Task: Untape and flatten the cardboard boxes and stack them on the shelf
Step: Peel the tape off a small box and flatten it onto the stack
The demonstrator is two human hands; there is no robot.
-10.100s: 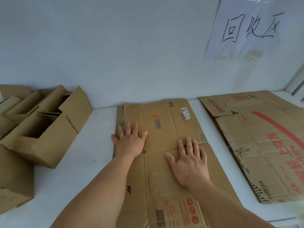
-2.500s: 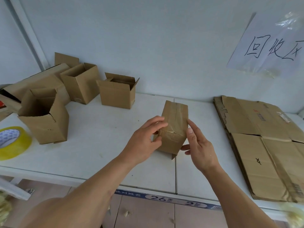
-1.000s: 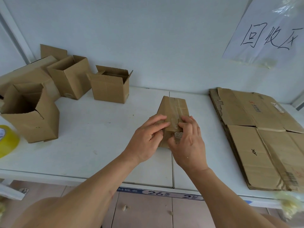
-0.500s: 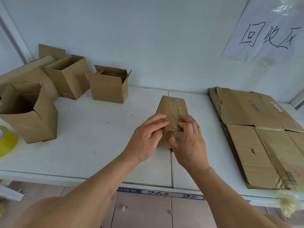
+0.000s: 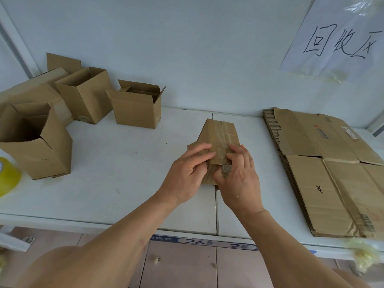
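Note:
A small taped cardboard box (image 5: 220,134) is held over the middle of the white shelf (image 5: 116,173), its taped face turned up. My left hand (image 5: 187,173) grips its left side, fingers curled over the top. My right hand (image 5: 239,177) holds the right side, and its fingertips pinch at the clear tape near the box's near end. A stack of flattened cardboard boxes (image 5: 324,167) lies on the shelf to the right.
Several open cardboard boxes stand at the left: one near the edge (image 5: 35,142), two by the wall (image 5: 83,94) (image 5: 137,107). A yellow tape roll (image 5: 8,175) sits at the far left. A handwritten paper sign (image 5: 336,38) hangs on the wall.
Both hands closed on the small box about a second ago and have stayed there. My right fingers have worked slightly along the tape. The box has barely moved.

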